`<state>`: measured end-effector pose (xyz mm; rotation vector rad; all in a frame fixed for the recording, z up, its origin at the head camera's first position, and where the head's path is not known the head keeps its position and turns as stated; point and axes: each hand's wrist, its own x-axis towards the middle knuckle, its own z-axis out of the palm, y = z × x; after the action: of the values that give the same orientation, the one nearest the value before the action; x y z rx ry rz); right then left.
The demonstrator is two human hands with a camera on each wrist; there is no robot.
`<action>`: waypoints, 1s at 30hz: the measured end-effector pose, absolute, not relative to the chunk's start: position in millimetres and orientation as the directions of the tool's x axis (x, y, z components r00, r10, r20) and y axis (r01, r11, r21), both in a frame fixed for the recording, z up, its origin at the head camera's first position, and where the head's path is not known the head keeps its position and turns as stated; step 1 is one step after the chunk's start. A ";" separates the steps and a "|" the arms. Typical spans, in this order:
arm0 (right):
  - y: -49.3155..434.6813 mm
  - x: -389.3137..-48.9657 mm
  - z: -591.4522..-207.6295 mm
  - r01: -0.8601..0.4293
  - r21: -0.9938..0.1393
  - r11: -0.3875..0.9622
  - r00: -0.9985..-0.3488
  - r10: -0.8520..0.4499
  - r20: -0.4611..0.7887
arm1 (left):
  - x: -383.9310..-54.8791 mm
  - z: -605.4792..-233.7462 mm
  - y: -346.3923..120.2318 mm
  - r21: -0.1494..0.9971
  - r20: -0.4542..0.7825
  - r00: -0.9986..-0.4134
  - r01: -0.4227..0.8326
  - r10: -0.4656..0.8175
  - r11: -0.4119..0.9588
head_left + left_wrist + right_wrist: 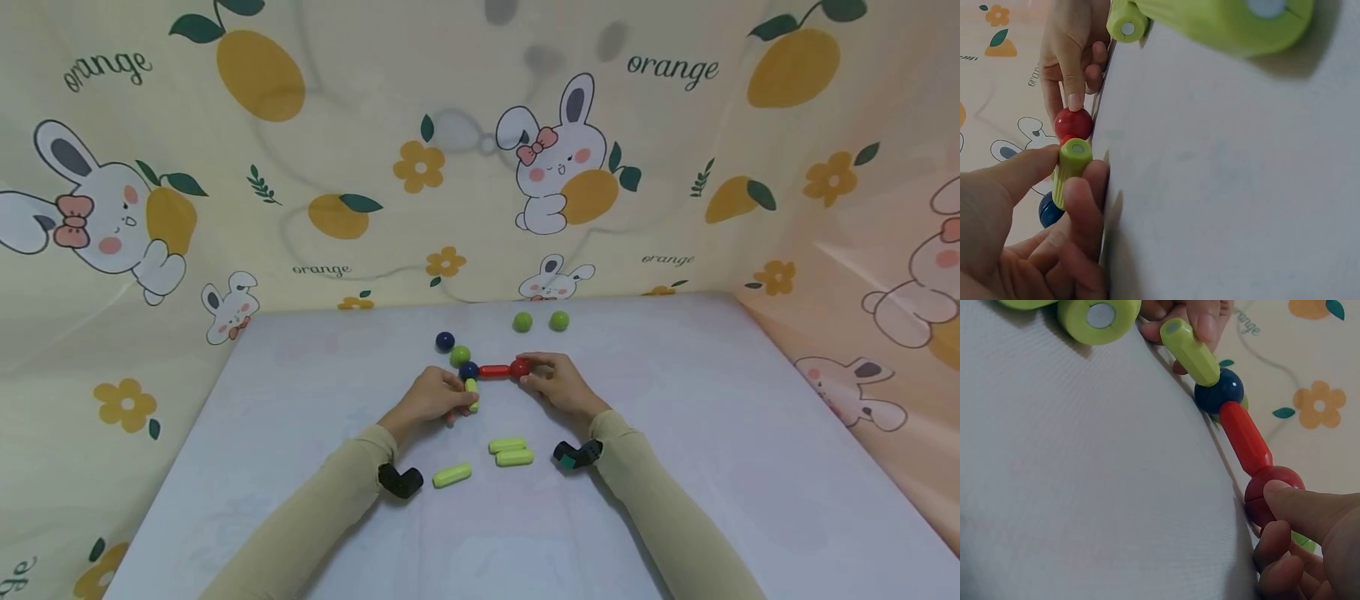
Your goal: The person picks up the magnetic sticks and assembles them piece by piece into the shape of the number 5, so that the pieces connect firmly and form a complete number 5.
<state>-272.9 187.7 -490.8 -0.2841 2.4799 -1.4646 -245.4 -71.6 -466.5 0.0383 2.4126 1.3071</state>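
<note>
My left hand (429, 400) pinches a light green rod (1188, 353) between thumb and fingers. One end of that rod meets a dark blue ball (468, 370); its free end shows a grey disc in the right wrist view. From the blue ball a red rod (1246, 439) runs right to a red ball (519, 368). My right hand (561, 385) holds the red ball, its thumb pressed on the near side in the right wrist view. Together these pieces form a bent chain between my hands, low over the white table (345, 533).
Just behind the chain sit a green ball (460, 356) and another dark blue ball (445, 341). Two green balls (522, 322) (559, 320) stand farther back. Nearer me lie a single green rod (452, 475) and a side-by-side pair of green rods (513, 457). Printed cloth (465, 75) hangs behind.
</note>
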 end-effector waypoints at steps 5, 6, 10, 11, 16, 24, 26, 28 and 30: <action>188.0 -272.6 -492.2 -0.046 -0.879 0.474 -0.950 -0.294 -0.109 | -244.9 -466.6 -71.9 0.807 -0.345 -0.918 -0.183 0.197 0.561; 188.0 -272.4 -492.3 -0.047 -0.878 0.475 -0.950 -0.293 -0.107 | -244.8 -466.8 -72.1 0.806 -0.347 -0.917 -0.185 0.196 0.563; 187.7 -271.7 -491.9 -0.041 -0.879 0.476 -0.950 -0.292 -0.114 | -244.4 -467.3 -73.1 0.798 -0.354 -0.915 -0.187 0.194 0.573; 187.8 -271.9 -492.0 -0.041 -0.879 0.475 -0.949 -0.293 -0.114 | -244.6 -467.5 -73.5 0.800 -0.355 -0.914 -0.188 0.195 0.570; 188.1 -273.5 -492.7 -0.057 -0.875 0.481 -0.949 -0.297 -0.101 | -246.3 -468.1 -75.9 0.817 -0.342 -0.912 -0.170 0.225 0.551; 188.2 -274.1 -491.4 -0.053 -0.877 0.478 -0.947 -0.302 -0.107 | -245.8 -465.9 -78.5 0.830 -0.350 -0.904 -0.177 0.247 0.528; 188.4 -274.1 -491.1 -0.051 -0.880 0.473 -0.947 -0.303 -0.108 | -246.2 -466.7 -79.1 0.834 -0.348 -0.903 -0.175 0.252 0.524; 188.7 -274.2 -491.1 -0.051 -0.880 0.471 -0.947 -0.303 -0.107 | -246.7 -467.9 -79.9 0.838 -0.351 -0.900 -0.178 0.259 0.515; 188.6 -273.8 -490.7 -0.049 -0.879 0.474 -0.947 -0.302 -0.110 | -246.9 -468.6 -80.9 0.839 -0.356 -0.897 -0.182 0.263 0.513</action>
<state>-273.8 188.6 -490.7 -0.3007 2.4732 -1.4634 -246.9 -80.9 -468.6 0.0668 2.3161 1.3584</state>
